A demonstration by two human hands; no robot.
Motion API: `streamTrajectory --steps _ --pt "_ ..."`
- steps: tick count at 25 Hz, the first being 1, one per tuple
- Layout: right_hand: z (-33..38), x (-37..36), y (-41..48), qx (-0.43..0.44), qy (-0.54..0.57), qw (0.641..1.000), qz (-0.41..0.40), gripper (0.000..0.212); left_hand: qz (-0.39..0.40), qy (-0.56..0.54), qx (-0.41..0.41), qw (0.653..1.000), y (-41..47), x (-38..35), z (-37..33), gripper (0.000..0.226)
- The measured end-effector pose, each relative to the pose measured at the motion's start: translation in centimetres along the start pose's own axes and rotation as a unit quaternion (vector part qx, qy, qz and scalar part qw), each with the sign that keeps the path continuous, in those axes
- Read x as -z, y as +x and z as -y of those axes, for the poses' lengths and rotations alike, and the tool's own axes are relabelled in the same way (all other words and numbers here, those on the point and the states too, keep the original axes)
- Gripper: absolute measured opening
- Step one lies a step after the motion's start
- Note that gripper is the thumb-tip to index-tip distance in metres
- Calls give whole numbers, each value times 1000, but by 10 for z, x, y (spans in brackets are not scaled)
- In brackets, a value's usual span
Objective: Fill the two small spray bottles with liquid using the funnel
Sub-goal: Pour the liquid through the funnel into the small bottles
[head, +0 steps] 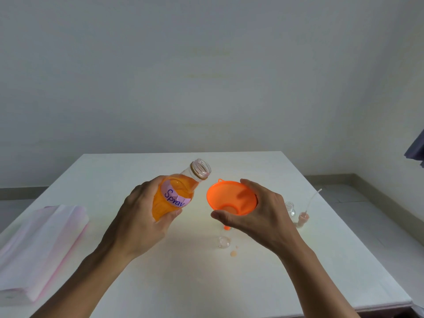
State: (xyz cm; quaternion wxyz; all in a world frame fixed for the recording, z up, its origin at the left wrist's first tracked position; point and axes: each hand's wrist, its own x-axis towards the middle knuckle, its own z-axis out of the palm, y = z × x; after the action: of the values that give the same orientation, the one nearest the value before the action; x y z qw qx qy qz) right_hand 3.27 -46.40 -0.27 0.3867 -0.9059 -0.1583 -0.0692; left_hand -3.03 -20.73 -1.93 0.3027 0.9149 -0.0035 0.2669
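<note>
My left hand (pixel 146 212) grips an uncapped clear bottle (pixel 176 193) of orange liquid with a pink label reading "Spray", tilted so its mouth points up and right. My right hand (pixel 257 212) holds the orange funnel (pixel 231 198) by its rim, with a little liquid in its bowl. The funnel's spout sits over a small clear spray bottle (pixel 223 241) standing on the table; whether the spout is inside the neck I cannot tell. A second small clear bottle (pixel 290 210) stands open to the right, beside a pump head (pixel 304 218) with a long dip tube.
The white table (pixel 206 283) has small orange drops (pixel 233 253) next to the nearer small bottle. A folded white and pink cloth (pixel 39 246) lies at the left edge. The table's right edge drops to the floor.
</note>
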Motion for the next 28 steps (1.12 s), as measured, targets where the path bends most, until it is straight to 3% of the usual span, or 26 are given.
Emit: streamTrajectory --steps 17,28 --pt "-5 2 1 18 26 999 -10 120 29 175 -119 977 29 12 -11 68" --pt "-5 2 3 18 25 999 -11 122 23 214 -156 964 38 12 -15 73"
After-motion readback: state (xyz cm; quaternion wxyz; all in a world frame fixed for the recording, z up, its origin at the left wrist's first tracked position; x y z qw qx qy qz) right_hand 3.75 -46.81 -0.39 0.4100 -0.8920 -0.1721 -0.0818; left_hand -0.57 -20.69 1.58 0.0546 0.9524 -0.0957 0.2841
